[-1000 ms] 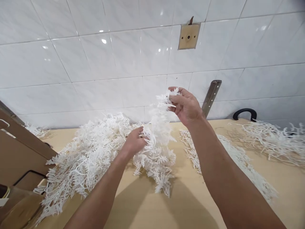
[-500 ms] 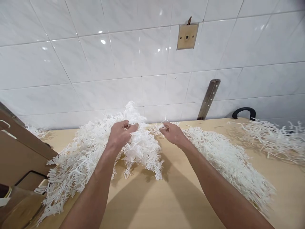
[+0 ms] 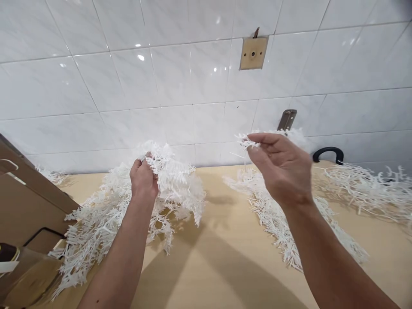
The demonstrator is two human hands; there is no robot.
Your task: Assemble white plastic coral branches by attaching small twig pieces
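A person's two bare hands work above a pale, wood-toned counter (image 3: pixel 199 274). The left hand (image 3: pixel 143 176) is closed around a bushy bunch of white, finely branched fronds (image 3: pixel 177 178), lifted in front of a larger heap of similar white fronds (image 3: pixel 93 240) at left. The right hand (image 3: pixel 277 165), raised well apart from it, pinches a small white feathery sprig (image 3: pixel 247 141) between thumb and fingers, above a long, flattened pile of white sprigs (image 3: pixel 273 223). At far right lies a loose tangle of bare white stems (image 3: pixel 370 189); near it, a black curved handle (image 3: pixel 328 153) stands by the white tiled wall (image 3: pixel 161 77).
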